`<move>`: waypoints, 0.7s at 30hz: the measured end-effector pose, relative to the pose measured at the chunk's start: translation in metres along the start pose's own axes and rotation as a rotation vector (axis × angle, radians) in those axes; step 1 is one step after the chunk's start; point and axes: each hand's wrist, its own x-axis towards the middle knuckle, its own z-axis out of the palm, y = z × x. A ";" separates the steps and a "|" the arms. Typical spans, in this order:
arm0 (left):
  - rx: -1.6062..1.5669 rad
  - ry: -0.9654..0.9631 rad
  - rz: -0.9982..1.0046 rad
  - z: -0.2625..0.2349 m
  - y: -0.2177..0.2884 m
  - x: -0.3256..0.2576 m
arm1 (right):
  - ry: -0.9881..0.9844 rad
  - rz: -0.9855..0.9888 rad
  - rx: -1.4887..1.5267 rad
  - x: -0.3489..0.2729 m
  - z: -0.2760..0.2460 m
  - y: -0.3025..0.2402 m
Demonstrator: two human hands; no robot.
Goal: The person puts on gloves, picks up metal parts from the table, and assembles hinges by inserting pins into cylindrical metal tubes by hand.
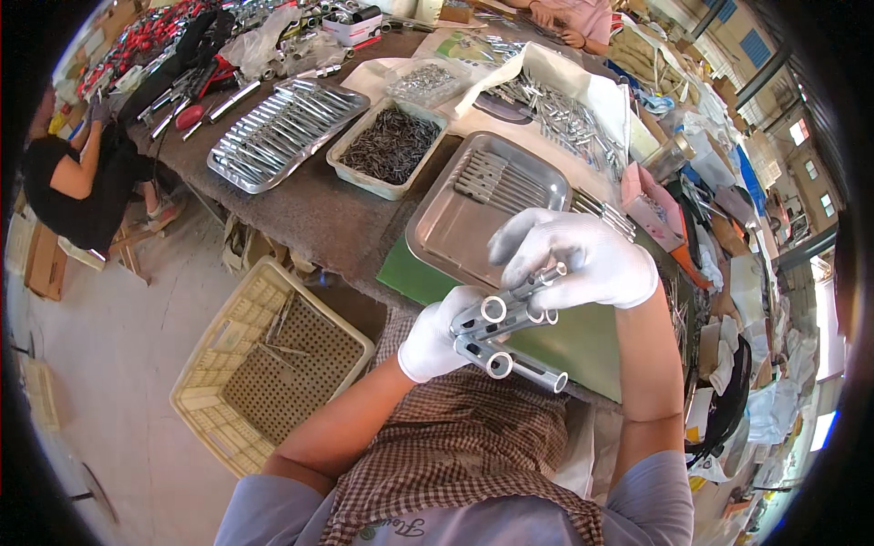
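Note:
A bundle of several shiny metal tubes (pixel 480 349) lies across my left hand (pixel 439 335), its gloved fingers wrapped round them. The open ends of the tubes face various ways. My right hand (pixel 583 259), also in a white glove, is closed over the upper tubes, thumb and fingers pinching one at its end. Just beyond my hands is a steel tray (pixel 444 227) with a row of slim metal rods (pixel 510 182) at its far side. The tray rests on a green board (pixel 405 273) at the table's near edge.
Left of the tray stand a tub (pixel 393 189) of small dark pins and a tray (pixel 250 185) of metal tubes. More rods lie on white cloth (pixel 605 100) behind. A plastic crate (pixel 205 382) sits on the floor. One person (pixel 68 191) sits left; another (pixel 592 18) works across the table.

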 end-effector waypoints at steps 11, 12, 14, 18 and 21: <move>0.016 0.095 -0.106 -0.004 -0.013 0.002 | 0.414 0.507 -0.802 0.032 0.005 0.115; -0.056 0.099 -0.103 -0.005 -0.014 0.001 | 0.416 0.508 -0.802 0.034 0.009 0.122; -0.346 0.061 -0.136 -0.004 -0.009 0.003 | 0.454 0.397 -0.937 0.036 0.015 0.128; 0.200 0.116 -0.065 -0.007 -0.017 0.004 | 0.424 0.512 -0.870 0.042 0.018 0.128; 0.481 0.057 0.170 -0.008 -0.010 0.006 | 0.456 0.459 -0.824 0.040 0.017 0.131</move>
